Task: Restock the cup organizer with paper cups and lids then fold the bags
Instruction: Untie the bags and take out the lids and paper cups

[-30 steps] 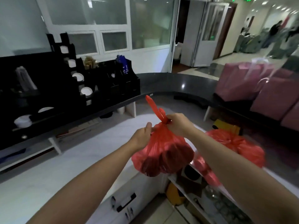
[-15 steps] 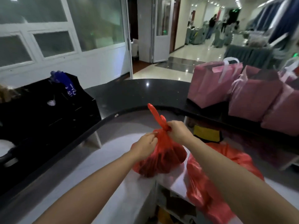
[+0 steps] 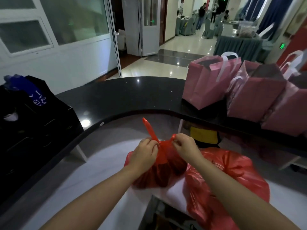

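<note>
While both hands pinch the knot: left hand [image 3: 144, 151] & right hand [image 3: 184, 145] on tied red bag [image 3: 163, 171]; pull handles apart gently, avoid tearing plastic.

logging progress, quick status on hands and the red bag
Left hand and right hand both pinching the tied neck of the small red bag. Bag resting on white counter, knot not open. Second red bag close alongside.
</note>
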`<state>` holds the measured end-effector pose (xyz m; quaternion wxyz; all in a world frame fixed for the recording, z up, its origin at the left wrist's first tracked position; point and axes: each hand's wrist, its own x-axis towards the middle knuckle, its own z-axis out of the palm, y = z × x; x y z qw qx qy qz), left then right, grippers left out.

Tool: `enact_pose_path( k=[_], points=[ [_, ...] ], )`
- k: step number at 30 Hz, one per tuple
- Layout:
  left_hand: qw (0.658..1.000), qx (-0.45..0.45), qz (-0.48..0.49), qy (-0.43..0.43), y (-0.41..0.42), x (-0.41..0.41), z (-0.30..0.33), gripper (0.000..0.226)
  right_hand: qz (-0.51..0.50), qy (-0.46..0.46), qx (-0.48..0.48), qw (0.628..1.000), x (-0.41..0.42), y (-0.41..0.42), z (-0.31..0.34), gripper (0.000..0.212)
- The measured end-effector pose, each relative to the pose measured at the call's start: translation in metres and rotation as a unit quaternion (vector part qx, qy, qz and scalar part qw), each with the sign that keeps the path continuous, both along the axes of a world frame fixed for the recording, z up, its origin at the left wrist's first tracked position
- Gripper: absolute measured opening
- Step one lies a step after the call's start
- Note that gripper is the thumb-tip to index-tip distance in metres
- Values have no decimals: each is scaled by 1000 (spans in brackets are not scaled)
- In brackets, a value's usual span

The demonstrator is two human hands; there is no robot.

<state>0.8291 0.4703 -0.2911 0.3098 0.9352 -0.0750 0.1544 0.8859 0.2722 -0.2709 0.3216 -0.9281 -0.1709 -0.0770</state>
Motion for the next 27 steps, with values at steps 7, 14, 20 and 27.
enact_pose_path(
  k=[7, 14, 20, 27],
  points=[
    [979, 68, -12, -191, 2, -17, 5, 14, 2, -17, 17, 1000, -1, -23, 14, 9],
    [949, 181, -21, -257, 6, -12, 31, 11, 78, 3, 35, 996, 14, 6, 52, 16],
    [969, 213, 57, -112, 22, -11, 17, 27, 246, 68, -146, 956, 16, 38, 25, 34],
    [976, 172, 132, 1, 27, -25, -3, 30, 241, 36, -130, 961, 12, 40, -22, 21]
  ],
)
